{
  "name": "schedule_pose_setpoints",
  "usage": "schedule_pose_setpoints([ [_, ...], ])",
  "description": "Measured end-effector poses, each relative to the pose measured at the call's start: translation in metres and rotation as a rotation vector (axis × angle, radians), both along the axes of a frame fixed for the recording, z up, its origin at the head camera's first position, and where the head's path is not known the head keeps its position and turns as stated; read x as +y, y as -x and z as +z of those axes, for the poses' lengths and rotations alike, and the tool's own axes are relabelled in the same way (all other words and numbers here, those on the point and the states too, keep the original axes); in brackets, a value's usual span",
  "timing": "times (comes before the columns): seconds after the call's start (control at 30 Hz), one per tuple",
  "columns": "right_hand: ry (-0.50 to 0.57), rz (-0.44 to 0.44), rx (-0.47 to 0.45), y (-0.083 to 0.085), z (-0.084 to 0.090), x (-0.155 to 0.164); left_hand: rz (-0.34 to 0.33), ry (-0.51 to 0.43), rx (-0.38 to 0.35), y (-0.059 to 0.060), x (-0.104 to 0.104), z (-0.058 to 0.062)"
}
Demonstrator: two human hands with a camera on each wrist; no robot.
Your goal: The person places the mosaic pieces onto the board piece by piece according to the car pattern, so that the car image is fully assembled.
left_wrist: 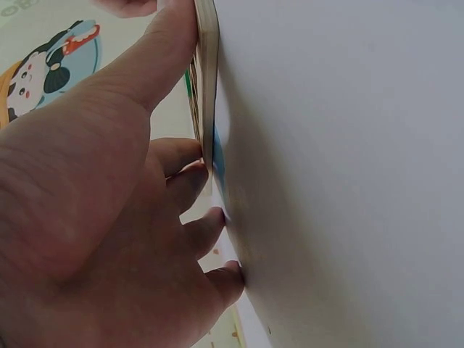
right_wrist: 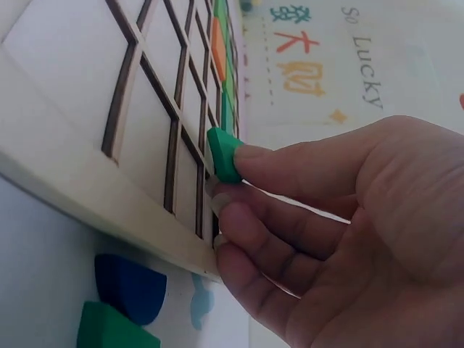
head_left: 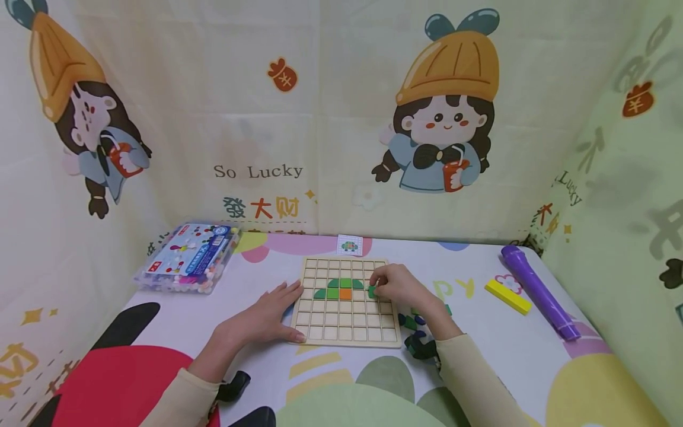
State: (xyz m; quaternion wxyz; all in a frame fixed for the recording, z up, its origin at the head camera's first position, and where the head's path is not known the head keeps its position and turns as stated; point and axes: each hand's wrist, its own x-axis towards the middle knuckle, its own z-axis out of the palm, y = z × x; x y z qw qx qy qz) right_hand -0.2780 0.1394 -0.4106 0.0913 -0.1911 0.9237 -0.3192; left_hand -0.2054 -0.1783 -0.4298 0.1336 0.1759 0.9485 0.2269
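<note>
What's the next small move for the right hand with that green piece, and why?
Probably lower the green piece into the empty cell beside the orange tile. The right hand pinches it over the grid board, and the left hand steadies the board's edge.

Pale cartoon-printed curtain walls surround a colourful table.

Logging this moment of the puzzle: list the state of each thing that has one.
left hand: flat, steadying the board's edge
right hand: pinches green piece
grid board: flat, partly filled
plastic box: closed
purple marker: lying on the table
</note>
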Motion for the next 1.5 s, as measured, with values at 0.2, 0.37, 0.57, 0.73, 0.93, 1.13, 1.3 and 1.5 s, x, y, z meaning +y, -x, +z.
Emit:
schedule_pose_setpoints([
  [0.2,-0.002,-0.006,0.018,-0.002,0.0,-0.005,0.011,-0.005,-0.006,0.0,0.001,0.001],
  [0.37,-0.011,0.025,0.014,-0.006,0.002,-0.008,0.014,-0.007,-0.008,0.0,0.001,0.0],
  [0.57,-0.016,0.034,0.013,-0.004,0.008,0.001,0.012,-0.007,-0.004,0.0,0.001,0.0],
  [0.73,-0.04,0.036,0.034,0.002,0.012,0.019,0.011,0.003,0.002,0.001,0.002,0.0],
  [0.93,-0.077,0.002,-0.037,0.005,0.017,0.042,0.008,0.001,0.001,0.0,0.002,0.001],
  [1.13,-0.156,-0.039,-0.112,0.005,0.02,0.055,0.003,-0.001,0.01,-0.001,0.001,0.001],
  [1.3,-0.211,-0.079,-0.156,0.003,0.016,0.059,0.004,0.003,0.004,-0.002,0.001,0.001],
  [1.5,-0.247,-0.104,-0.161,0.003,0.014,0.061,0.0,0.001,0.009,-0.002,0.0,0.001],
])
